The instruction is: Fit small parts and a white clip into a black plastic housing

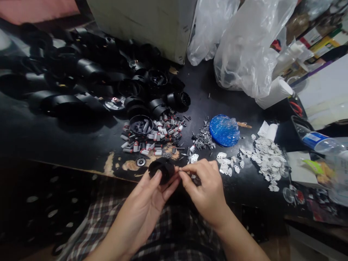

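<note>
**Black cap pinched at the table edge**

I see my left hand (152, 195) wrapped around a small black round housing (161, 170), thumb over its top and fingers curled beneath, just off the near edge of the worn black table (54, 145). My right hand (203, 188) meets it from the side, thumb and forefinger closed together at the housing's rim; whether they hold a tiny part there is too small to tell.

I judge the housing to be light, rigid moulded plastic, smooth enough to slip, so a hold around its wall, as the left hand has it, looks safest. Anything small going into it would be fiddly and easy to drop.

On the table, an open black cup (140, 124) holds a few small grey pieces, with a scatter of little white and red parts (152, 139) around it. A heap of thin dark pins (203, 139) lies beside a blue disc wrapped in film (224, 129), and flat white plates (265, 156) spread to the right. More black housings (89, 76) are piled at the back left, and clear plastic bags (244, 47) stand behind.
</note>
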The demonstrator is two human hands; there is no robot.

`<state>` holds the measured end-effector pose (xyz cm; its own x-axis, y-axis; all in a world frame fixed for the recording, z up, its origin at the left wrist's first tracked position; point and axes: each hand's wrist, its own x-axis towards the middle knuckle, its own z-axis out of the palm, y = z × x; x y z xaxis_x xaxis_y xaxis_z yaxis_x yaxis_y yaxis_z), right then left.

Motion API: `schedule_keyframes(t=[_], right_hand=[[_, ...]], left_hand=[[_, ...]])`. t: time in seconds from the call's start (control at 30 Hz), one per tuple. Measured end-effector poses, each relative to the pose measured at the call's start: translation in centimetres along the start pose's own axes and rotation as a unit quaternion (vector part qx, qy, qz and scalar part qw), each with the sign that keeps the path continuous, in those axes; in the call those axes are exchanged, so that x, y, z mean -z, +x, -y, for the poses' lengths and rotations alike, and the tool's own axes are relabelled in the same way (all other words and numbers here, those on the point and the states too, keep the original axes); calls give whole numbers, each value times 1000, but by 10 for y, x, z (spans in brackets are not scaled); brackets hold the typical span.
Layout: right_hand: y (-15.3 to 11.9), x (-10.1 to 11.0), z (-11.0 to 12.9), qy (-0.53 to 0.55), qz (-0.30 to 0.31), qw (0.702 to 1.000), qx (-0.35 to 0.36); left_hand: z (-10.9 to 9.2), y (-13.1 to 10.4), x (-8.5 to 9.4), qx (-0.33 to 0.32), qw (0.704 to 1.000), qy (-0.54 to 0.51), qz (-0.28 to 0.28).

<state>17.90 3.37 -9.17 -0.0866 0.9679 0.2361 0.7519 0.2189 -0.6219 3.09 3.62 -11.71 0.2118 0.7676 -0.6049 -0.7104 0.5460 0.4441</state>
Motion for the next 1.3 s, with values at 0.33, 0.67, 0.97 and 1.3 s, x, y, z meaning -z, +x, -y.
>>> schedule_keyframes(t=[0.33,0.67,0.97,1.3], right_hand=[[0,5,5,-17,-7,999,44],[1,2,0,-96,28,989,106],[-3,33,-8,-67,70,995,16],[2,64,-69,-292,62,935,-189]], left_hand=[[7,-6,7,5,991,124,46],[9,4,20,-22,975,210,74],[11,5,12,66,982,177,2],[11,9,5,108,985,127,-37]])
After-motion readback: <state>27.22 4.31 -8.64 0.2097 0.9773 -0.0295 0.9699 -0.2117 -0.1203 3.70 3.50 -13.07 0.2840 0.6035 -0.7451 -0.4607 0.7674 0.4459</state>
